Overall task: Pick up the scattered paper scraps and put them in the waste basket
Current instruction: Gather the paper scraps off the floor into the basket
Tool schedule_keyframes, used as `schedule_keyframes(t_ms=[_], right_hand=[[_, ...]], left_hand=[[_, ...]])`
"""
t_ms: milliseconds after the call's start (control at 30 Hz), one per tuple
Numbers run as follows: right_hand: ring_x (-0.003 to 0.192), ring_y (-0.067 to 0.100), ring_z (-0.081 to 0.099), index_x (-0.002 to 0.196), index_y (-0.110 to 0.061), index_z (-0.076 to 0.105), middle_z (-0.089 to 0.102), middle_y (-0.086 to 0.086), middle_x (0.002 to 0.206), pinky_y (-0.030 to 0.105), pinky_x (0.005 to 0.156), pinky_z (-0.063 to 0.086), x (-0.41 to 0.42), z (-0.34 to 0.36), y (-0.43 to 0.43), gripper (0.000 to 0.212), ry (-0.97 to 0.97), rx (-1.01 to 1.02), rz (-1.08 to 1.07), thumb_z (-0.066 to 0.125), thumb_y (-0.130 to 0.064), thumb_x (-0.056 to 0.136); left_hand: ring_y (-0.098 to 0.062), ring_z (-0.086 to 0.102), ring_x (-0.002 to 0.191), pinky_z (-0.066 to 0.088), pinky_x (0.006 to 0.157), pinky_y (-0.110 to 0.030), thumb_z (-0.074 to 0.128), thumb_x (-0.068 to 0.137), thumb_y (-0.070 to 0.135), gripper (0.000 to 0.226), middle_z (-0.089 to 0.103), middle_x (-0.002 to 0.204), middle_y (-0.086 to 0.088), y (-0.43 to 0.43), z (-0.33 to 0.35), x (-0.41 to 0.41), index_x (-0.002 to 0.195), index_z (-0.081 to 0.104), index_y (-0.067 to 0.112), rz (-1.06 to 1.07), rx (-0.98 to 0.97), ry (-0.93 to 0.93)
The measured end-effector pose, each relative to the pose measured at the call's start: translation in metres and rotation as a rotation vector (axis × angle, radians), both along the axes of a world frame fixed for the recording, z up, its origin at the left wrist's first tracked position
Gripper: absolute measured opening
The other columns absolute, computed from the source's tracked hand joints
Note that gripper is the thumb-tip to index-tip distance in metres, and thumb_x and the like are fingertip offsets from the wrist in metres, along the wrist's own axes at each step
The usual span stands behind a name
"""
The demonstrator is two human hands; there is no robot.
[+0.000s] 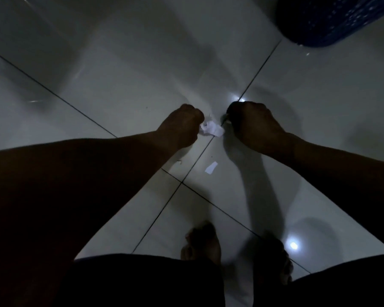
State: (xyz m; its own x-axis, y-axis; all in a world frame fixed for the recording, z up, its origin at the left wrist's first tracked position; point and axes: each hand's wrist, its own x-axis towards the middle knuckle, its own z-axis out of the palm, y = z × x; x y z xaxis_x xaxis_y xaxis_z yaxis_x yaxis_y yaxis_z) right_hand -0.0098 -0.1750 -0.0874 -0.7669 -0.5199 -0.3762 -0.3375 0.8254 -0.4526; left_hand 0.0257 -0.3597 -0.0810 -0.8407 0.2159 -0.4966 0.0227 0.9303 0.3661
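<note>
The scene is dim. My left hand (182, 127) is closed around white paper scraps (211, 128), which stick out of the fist toward the right. My right hand (253, 125) is curled into a fist just right of those scraps, fingers down near the floor; what it holds is hidden. One small white scrap (210, 167) lies flat on the tiled floor (120, 85) below and between the two hands. The dark blue perforated waste basket (333, 18) stands at the top right corner, far from both hands.
Dark grout lines cross the glossy pale tiles. My two bare feet (202, 242) stand at the bottom centre, with my dark shorts below them. Bright light reflections shine on the floor near the right hand and the right foot.
</note>
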Motion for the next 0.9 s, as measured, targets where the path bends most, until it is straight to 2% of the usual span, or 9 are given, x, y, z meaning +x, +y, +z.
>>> schedule_keyframes(t_ms=[67,167,300,367,567,633,733,833,900], right_hand=[[0.083,0.033,0.061,0.096,0.004,0.062,0.065,0.02,0.09,0.035,0.069,0.044,0.003,0.002,-0.012,0.015,-0.019,-0.026,0.066,0.054,-0.002,0.084],[0.087,0.034,0.059,0.103,0.002,0.06,0.062,0.021,0.095,0.031,0.068,0.039,0.009,0.003,-0.019,0.019,-0.048,-0.023,0.127,0.055,-0.007,0.087],[0.096,0.032,0.057,0.136,-0.009,0.045,0.057,0.018,0.113,0.034,0.075,0.048,0.019,0.0,-0.019,0.056,-0.065,-0.128,0.138,0.061,-0.026,0.085],[0.099,0.034,0.055,0.143,-0.011,0.036,0.052,0.02,0.118,0.04,0.078,0.051,0.023,-0.007,-0.021,0.068,-0.052,-0.061,0.245,0.063,-0.033,0.085],[0.108,0.034,0.051,0.123,-0.005,0.055,0.051,0.016,0.122,0.042,0.085,0.05,0.033,-0.006,-0.021,0.036,-0.007,0.062,0.336,0.059,-0.012,0.088],[0.107,0.033,0.052,0.121,-0.004,0.055,0.052,0.017,0.119,0.041,0.086,0.049,0.032,-0.003,-0.018,0.034,-0.032,0.083,0.323,0.057,-0.009,0.087],[0.109,0.031,0.054,0.124,-0.005,0.054,0.053,0.016,0.122,0.039,0.091,0.047,0.029,0.003,-0.011,0.037,-0.097,0.098,0.235,0.057,-0.009,0.087],[0.113,0.027,0.053,0.127,-0.008,0.054,0.053,0.014,0.128,0.032,0.097,0.04,0.04,0.007,-0.001,0.037,-0.152,0.063,0.244,0.055,-0.01,0.091],[0.112,0.027,0.053,0.125,-0.009,0.057,0.053,0.012,0.126,0.033,0.096,0.042,0.053,0.007,0.001,0.034,-0.181,0.027,0.279,0.055,-0.013,0.091]], left_hand=[[-0.04,0.06,0.091,0.037,0.071,-0.037,0.056,0.081,-0.004,0.009,0.064,0.093,-0.03,-0.003,0.004,0.001,0.08,0.064,-0.004,0.041,0.001,-0.007],[-0.035,0.061,0.099,0.041,0.077,-0.033,0.06,0.085,0.005,0.003,0.065,0.107,-0.025,-0.009,0.006,0.002,0.086,0.063,0.004,0.088,-0.024,-0.088],[-0.034,0.061,0.104,0.042,0.081,-0.029,0.063,0.087,0.017,0.028,0.064,0.112,-0.022,-0.012,0.008,0.001,0.1,0.067,-0.008,0.139,-0.009,-0.166],[-0.033,0.061,0.104,0.043,0.083,-0.03,0.063,0.088,0.02,0.031,0.064,0.112,-0.02,-0.012,0.01,0.0,0.101,0.067,-0.007,0.155,-0.001,-0.184],[-0.034,0.06,0.104,0.041,0.078,-0.028,0.062,0.089,0.021,0.029,0.063,0.11,-0.022,-0.008,0.019,-0.002,0.09,0.065,-0.008,0.103,-0.022,-0.248],[-0.033,0.059,0.105,0.041,0.081,-0.029,0.062,0.089,0.021,0.032,0.062,0.108,-0.021,-0.007,0.023,-0.002,0.097,0.065,-0.009,0.089,-0.04,-0.268],[-0.032,0.06,0.105,0.039,0.077,-0.026,0.061,0.09,0.021,0.032,0.062,0.089,-0.017,-0.007,0.025,-0.004,0.099,0.066,-0.009,0.09,-0.054,-0.297],[-0.03,0.059,0.112,0.042,0.083,-0.026,0.062,0.09,0.024,0.039,0.065,0.114,-0.017,-0.009,0.026,-0.011,0.115,0.062,-0.006,0.141,-0.076,-0.323],[-0.028,0.061,0.108,0.042,0.073,-0.024,0.063,0.089,0.024,0.038,0.065,0.118,-0.018,-0.011,0.028,-0.017,0.114,0.063,-0.006,0.193,-0.081,-0.329]])
